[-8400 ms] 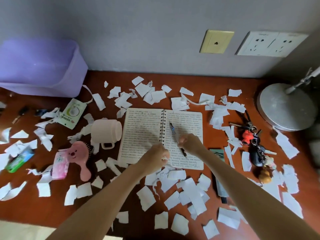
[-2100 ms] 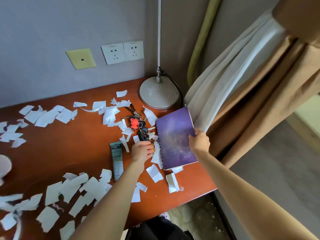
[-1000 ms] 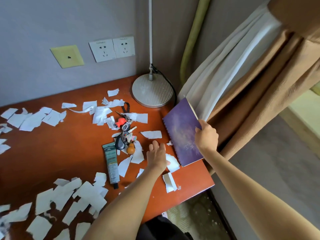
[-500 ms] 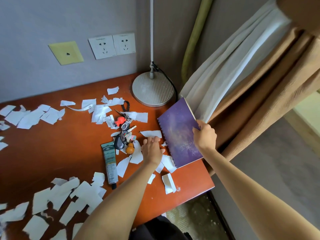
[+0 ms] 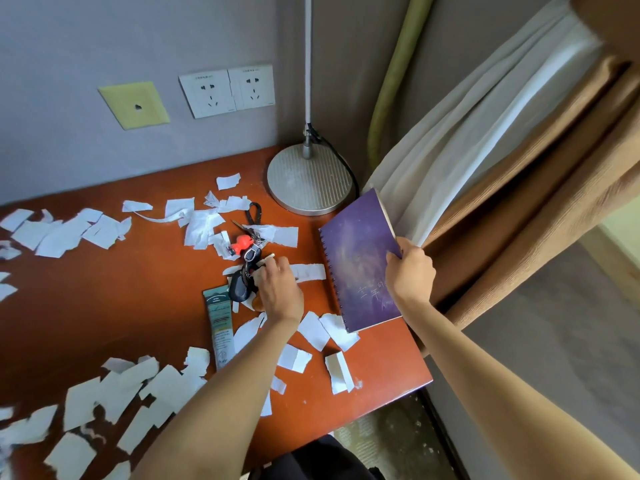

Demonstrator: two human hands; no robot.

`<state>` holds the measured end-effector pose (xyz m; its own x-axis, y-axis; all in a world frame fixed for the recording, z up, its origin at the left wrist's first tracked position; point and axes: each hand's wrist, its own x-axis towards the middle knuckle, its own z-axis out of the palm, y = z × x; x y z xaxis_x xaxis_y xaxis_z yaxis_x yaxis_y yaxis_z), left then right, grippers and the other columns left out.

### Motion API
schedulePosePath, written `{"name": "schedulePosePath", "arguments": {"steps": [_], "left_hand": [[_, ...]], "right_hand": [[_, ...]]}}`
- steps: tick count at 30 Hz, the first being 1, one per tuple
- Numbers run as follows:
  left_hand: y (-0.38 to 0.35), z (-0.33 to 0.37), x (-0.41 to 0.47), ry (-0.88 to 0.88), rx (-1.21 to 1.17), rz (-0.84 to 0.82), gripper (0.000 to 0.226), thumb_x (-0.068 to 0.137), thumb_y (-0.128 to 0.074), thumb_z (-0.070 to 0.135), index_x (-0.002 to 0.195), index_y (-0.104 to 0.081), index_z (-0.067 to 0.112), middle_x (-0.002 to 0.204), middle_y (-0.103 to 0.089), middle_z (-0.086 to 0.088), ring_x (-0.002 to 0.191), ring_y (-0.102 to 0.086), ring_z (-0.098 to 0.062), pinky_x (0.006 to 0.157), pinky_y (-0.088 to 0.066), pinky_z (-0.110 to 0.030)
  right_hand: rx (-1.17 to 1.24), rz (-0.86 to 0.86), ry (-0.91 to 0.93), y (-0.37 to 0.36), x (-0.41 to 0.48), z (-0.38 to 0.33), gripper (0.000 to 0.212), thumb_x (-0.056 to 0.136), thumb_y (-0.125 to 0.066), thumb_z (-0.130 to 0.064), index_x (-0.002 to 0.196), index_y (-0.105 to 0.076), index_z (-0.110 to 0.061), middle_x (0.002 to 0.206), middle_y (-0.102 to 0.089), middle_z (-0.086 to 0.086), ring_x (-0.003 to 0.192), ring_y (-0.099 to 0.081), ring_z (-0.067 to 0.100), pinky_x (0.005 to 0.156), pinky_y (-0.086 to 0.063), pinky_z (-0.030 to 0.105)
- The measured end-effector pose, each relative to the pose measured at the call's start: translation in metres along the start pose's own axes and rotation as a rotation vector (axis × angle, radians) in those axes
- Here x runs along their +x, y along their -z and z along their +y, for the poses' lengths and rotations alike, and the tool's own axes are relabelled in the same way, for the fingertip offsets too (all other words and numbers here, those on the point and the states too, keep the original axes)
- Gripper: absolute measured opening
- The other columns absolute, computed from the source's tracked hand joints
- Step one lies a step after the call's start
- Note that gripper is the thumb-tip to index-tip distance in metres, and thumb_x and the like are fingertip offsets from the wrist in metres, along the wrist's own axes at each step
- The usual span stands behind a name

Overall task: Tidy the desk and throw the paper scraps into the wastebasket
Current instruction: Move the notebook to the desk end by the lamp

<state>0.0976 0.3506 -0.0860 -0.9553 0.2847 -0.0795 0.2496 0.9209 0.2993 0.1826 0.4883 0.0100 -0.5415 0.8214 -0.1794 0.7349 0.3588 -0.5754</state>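
Observation:
Torn white paper scraps lie all over the red-brown desk (image 5: 138, 299), in a band along the back (image 5: 204, 226) and a heap at the front left (image 5: 121, 386). My right hand (image 5: 410, 271) grips the right edge of a shut purple spiral notebook (image 5: 356, 258), which lies near the desk's right edge. My left hand (image 5: 280, 289) is curled over a key bunch (image 5: 242, 244) with a red charm and a black fob, fingertips on the keys. The wastebasket is out of view.
A green-capped tube (image 5: 220, 323) lies just left of my left hand. A round lamp base (image 5: 308, 181) stands at the back right corner. White and brown curtains (image 5: 485, 150) hang against the desk's right edge. Wall sockets (image 5: 227, 90) sit above.
The notebook was shut and carried to the desk's right side. Over the last second my left hand moved from the scraps beside the notebook leftward onto the key bunch. My right hand stays on the notebook.

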Motion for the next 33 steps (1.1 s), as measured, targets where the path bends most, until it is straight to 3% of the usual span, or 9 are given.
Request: {"name": "schedulePosePath", "arguments": {"steps": [6, 11, 17, 20, 22, 25, 29, 33], "left_hand": [[-0.007, 0.019, 0.005, -0.256, 0.023, -0.098, 0.044, 0.087, -0.055, 0.022, 0.129, -0.044, 0.017, 0.133, -0.042, -0.006, 0.123, -0.039, -0.022, 0.098, -0.036, -0.032], [-0.011, 0.02, 0.015, -0.196, 0.064, -0.133, 0.028, 0.095, -0.047, 0.019, 0.121, -0.055, 0.012, 0.123, -0.052, -0.01, 0.116, -0.044, -0.025, 0.095, -0.037, -0.034], [0.002, -0.001, 0.013, -0.096, 0.18, -0.081, 0.042, 0.09, -0.054, 0.007, 0.13, -0.044, 0.009, 0.132, -0.045, -0.013, 0.123, -0.04, -0.027, 0.102, -0.036, -0.034], [0.013, 0.003, 0.003, -0.18, 0.166, -0.004, 0.054, 0.082, -0.061, 0.006, 0.131, -0.038, 0.013, 0.137, -0.038, -0.011, 0.126, -0.036, -0.027, 0.102, -0.032, -0.033], [0.014, 0.012, -0.01, -0.274, 0.13, -0.012, 0.044, 0.085, -0.057, 0.012, 0.127, -0.045, 0.016, 0.135, -0.041, -0.008, 0.127, -0.034, -0.025, 0.103, -0.025, -0.034], [0.011, 0.024, -0.021, -0.286, 0.084, -0.152, 0.027, 0.09, -0.051, 0.026, 0.113, -0.059, 0.016, 0.126, -0.05, -0.007, 0.123, -0.035, -0.024, 0.103, -0.019, -0.035], [-0.002, 0.021, -0.032, -0.373, 0.173, -0.478, 0.047, 0.08, -0.066, 0.042, 0.117, -0.053, 0.017, 0.126, -0.043, -0.006, 0.122, -0.034, -0.026, 0.104, -0.025, -0.037], [-0.007, 0.011, -0.037, -0.401, 0.171, -0.483, 0.036, 0.083, -0.065, 0.035, 0.11, -0.051, 0.016, 0.126, -0.04, -0.006, 0.117, -0.037, -0.026, 0.099, -0.03, -0.036]], "right_hand": [[-0.04, -0.01, -0.016, -0.004, 0.002, -0.002, 0.027, 0.092, -0.041, -0.007, 0.111, -0.059, -0.008, 0.107, -0.065, 0.02, 0.102, -0.055, 0.044, 0.082, -0.044, 0.037], [-0.05, -0.017, 0.009, -0.003, 0.006, 0.001, 0.024, 0.092, -0.04, -0.006, 0.107, -0.058, -0.005, 0.104, -0.065, 0.02, 0.098, -0.054, 0.045, 0.079, -0.042, 0.036], [-0.047, -0.021, 0.025, -0.001, 0.006, 0.004, 0.025, 0.092, -0.04, -0.008, 0.109, -0.059, -0.006, 0.105, -0.065, 0.02, 0.099, -0.056, 0.044, 0.08, -0.044, 0.038], [-0.048, -0.027, 0.031, 0.002, 0.005, 0.005, 0.027, 0.092, -0.041, -0.008, 0.112, -0.059, -0.009, 0.107, -0.065, 0.02, 0.101, -0.055, 0.044, 0.082, -0.044, 0.037], [-0.045, -0.029, 0.04, 0.005, 0.003, 0.007, 0.028, 0.092, -0.041, -0.007, 0.114, -0.059, -0.009, 0.108, -0.066, 0.019, 0.102, -0.055, 0.044, 0.084, -0.044, 0.038], [-0.041, -0.034, 0.054, 0.008, -0.002, 0.012, 0.031, 0.092, -0.042, -0.006, 0.118, -0.059, -0.009, 0.109, -0.066, 0.019, 0.104, -0.055, 0.044, 0.087, -0.044, 0.038], [-0.043, -0.044, 0.066, 0.008, -0.006, 0.017, 0.032, 0.093, -0.042, -0.007, 0.121, -0.057, -0.009, 0.113, -0.066, 0.018, 0.107, -0.056, 0.043, 0.09, -0.044, 0.039], [-0.043, -0.035, 0.089, 0.009, -0.006, 0.02, 0.03, 0.093, -0.043, -0.006, 0.12, -0.058, -0.006, 0.111, -0.066, 0.019, 0.106, -0.056, 0.043, 0.09, -0.044, 0.04]]}}
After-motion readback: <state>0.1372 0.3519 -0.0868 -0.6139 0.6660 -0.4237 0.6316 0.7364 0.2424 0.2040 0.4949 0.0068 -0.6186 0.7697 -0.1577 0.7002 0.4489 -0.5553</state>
